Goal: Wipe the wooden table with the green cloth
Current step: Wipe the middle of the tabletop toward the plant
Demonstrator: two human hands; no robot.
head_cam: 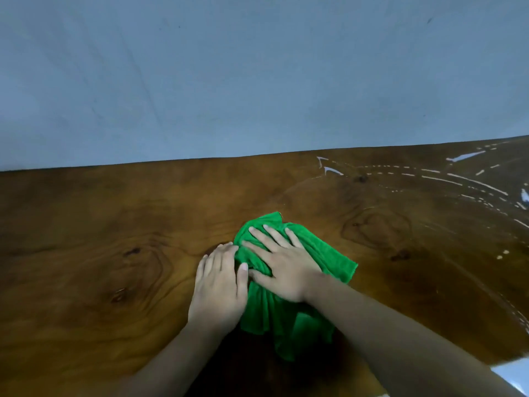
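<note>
The fingers [272, 234] of the right hand [282, 265] lie spread and flat on the green cloth [289, 316], pressing it down without gripping it. The fingers of the left hand [219, 285] are extended and close together. They rest flat at the left border of the cloth, with the thumb touching the fabric and the fingertips on bare wood. Neither hand is clenched.

The cloth is bunched and creased. It lies on the wooden worktop [86, 253] about midway between the left and right edges, and its trailing portion runs back toward the near edge between the forearms.

Procedure for the step in hand, as judged from this position:
- Keep the palm flat so pressure spreads across the cloth.
- Flatten the bunched folds to increase contact area.
- Work toward the far right corner, where pale streaks and droplets [463, 179] remain on the surface.
- Overlap each pass.

The worktop is dark, glossy wood with visible knots and swirling grain. The left portion shows no streaks. Beyond the far edge stands a plain blue-grey wall [257, 75] with faint scuff marks. A pale floor patch [512, 373] shows at the near right corner.
</note>
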